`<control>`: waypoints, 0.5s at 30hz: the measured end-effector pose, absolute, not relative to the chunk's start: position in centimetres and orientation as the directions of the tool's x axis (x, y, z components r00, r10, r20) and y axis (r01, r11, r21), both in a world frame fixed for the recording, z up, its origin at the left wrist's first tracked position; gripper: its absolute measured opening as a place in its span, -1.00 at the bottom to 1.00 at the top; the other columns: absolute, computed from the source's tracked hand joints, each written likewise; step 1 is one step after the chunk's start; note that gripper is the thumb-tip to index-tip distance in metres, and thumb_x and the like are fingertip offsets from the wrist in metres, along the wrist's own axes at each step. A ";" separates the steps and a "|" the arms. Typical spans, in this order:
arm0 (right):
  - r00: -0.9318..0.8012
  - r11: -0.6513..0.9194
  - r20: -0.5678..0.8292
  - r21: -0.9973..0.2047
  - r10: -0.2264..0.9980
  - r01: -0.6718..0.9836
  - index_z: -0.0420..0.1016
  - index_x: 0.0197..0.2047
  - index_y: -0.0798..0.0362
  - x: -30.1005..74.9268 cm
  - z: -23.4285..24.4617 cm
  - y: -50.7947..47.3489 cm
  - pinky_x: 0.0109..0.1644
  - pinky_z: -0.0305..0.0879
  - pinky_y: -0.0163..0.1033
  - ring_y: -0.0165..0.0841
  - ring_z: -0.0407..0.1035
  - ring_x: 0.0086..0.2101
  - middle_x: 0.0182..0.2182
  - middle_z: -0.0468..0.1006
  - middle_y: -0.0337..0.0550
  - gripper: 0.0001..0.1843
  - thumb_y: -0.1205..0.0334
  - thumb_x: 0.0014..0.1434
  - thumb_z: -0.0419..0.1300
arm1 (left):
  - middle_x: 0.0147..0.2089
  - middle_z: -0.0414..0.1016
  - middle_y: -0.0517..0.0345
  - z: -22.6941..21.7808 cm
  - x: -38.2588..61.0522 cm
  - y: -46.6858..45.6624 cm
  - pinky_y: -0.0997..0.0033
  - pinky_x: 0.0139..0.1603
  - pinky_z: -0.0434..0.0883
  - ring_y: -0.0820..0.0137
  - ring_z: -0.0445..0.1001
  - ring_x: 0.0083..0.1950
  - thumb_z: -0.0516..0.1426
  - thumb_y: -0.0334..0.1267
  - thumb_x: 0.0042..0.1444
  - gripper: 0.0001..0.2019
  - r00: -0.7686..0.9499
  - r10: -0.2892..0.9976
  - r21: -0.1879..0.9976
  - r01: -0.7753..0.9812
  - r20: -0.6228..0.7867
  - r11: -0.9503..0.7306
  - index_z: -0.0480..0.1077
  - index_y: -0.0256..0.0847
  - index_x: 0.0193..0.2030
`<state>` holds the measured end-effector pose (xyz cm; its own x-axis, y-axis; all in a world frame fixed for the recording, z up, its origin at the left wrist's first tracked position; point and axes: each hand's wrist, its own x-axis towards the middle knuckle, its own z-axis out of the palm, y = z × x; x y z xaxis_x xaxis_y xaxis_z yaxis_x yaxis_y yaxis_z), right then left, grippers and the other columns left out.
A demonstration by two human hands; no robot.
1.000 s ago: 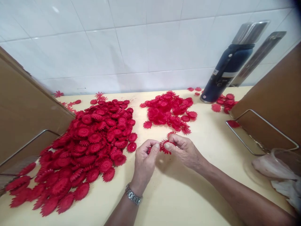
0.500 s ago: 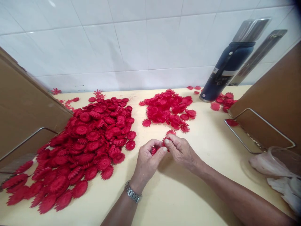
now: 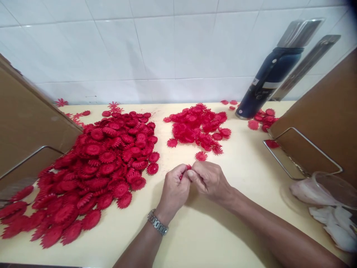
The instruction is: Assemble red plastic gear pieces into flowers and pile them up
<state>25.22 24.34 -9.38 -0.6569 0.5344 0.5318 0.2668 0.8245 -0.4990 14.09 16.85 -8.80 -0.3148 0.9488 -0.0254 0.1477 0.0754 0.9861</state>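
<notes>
My left hand [image 3: 176, 186] is closed around a small red toothed disc [image 3: 184, 173], most of which the fingers hide. Pressed against it, my right hand [image 3: 210, 178] is closed too, its thumb and fingertips pinching at the same red piece. Just beyond my knuckles a single red toothed disc [image 3: 201, 156] lies flat on the table. Farther back sits a loose heap of bright red discs [image 3: 192, 124]. To the left of my hands spreads a much larger pile of darker red, cupped discs [image 3: 97, 171].
A dark blue bottle [image 3: 269, 82] stands by the tiled wall at the back right, with a few red pieces [image 3: 264, 119] beside it. Cardboard boxes [image 3: 30, 111] flank the pale table. A clear plastic cup [image 3: 331, 188] and crumpled tissue [image 3: 334, 223] lie at the right.
My right hand has curled its fingers in and turned more over the piece held between both hands. The view has shifted slightly.
</notes>
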 end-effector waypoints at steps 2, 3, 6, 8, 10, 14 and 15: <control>-0.651 0.848 0.554 -0.429 0.519 0.312 0.06 -0.60 0.03 25.1 -9.6 24.3 -0.52 -0.07 -0.31 -0.48 0.00 -0.64 -0.70 0.13 -0.29 -0.62 0.19 0.26 -0.13 | -0.60 0.03 0.34 -8.7 14.3 16.8 0.53 -0.55 0.05 0.54 -0.01 -0.56 -0.04 -0.23 0.11 -0.77 -0.274 0.961 0.990 0.128 -0.023 0.060 0.16 -0.20 -0.55; -0.652 0.849 0.553 -0.424 0.518 0.315 0.06 -0.60 0.03 25.0 -9.6 24.3 -0.53 -0.07 -0.31 -0.48 0.00 -0.64 -0.70 0.13 -0.29 -0.62 0.20 0.26 -0.14 | -0.59 0.04 0.34 -8.6 14.3 16.7 0.53 -0.54 0.06 0.54 0.00 -0.56 -0.04 -0.23 0.12 -0.77 -0.268 0.963 0.990 0.131 -0.012 0.049 0.16 -0.20 -0.54; -0.672 0.871 0.567 -0.410 0.476 0.270 0.08 -0.59 0.03 25.0 -9.6 24.4 -0.51 -0.06 -0.30 -0.46 0.02 -0.64 -0.69 0.16 -0.28 -0.61 0.19 0.27 -0.17 | -0.57 0.07 0.32 -8.5 14.5 16.6 0.53 -0.51 0.08 0.52 0.04 -0.52 -0.04 -0.27 0.11 -0.79 -0.289 0.956 0.982 0.190 0.043 0.013 0.13 -0.19 -0.53; -0.670 0.869 0.562 -0.400 0.485 0.292 0.08 -0.59 0.02 25.1 -9.6 24.6 -0.51 -0.07 -0.29 -0.45 0.02 -0.64 -0.69 0.16 -0.27 -0.61 0.17 0.27 -0.18 | -0.56 0.08 0.31 -8.5 14.6 16.6 0.52 -0.50 0.09 0.51 0.06 -0.51 -0.05 -0.27 0.12 -0.79 -0.286 0.956 0.973 0.229 0.065 0.002 0.13 -0.19 -0.53; -0.665 0.853 0.545 -0.417 0.510 0.313 0.09 -0.59 0.02 25.2 -9.7 24.7 -0.51 -0.06 -0.29 -0.45 0.02 -0.64 -0.69 0.16 -0.27 -0.59 0.16 0.28 -0.21 | -0.56 0.09 0.31 -8.5 14.7 16.6 0.52 -0.50 0.08 0.51 0.06 -0.51 -0.05 -0.25 0.13 -0.79 -0.285 0.956 0.971 0.240 0.066 0.004 0.14 -0.19 -0.53; -0.688 0.869 0.546 -0.409 0.478 0.279 0.09 -0.59 0.02 25.1 -9.7 24.9 -0.49 -0.04 -0.29 -0.45 0.02 -0.63 -0.69 0.16 -0.26 -0.58 0.13 0.28 -0.21 | -0.57 0.08 0.32 -8.7 14.7 16.6 0.53 -0.50 0.09 0.51 0.06 -0.51 -0.04 -0.26 0.10 -0.80 -0.309 0.949 0.976 0.216 0.056 0.013 0.14 -0.18 -0.54; -0.683 0.864 0.542 -0.408 0.489 0.295 0.08 -0.60 0.02 25.1 -9.7 24.9 -0.50 -0.06 -0.29 -0.45 0.01 -0.63 -0.69 0.14 -0.27 -0.58 0.12 0.28 -0.21 | -0.57 0.09 0.32 -8.7 14.7 16.6 0.53 -0.49 0.10 0.51 0.07 -0.51 -0.04 -0.26 0.11 -0.80 -0.297 0.953 0.976 0.217 0.057 0.009 0.16 -0.19 -0.53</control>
<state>25.08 24.88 -9.67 -0.6829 0.4893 0.5425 0.2953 0.8641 -0.4077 14.68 16.61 -8.69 -0.2974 0.9530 0.0574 0.2174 0.0090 0.9760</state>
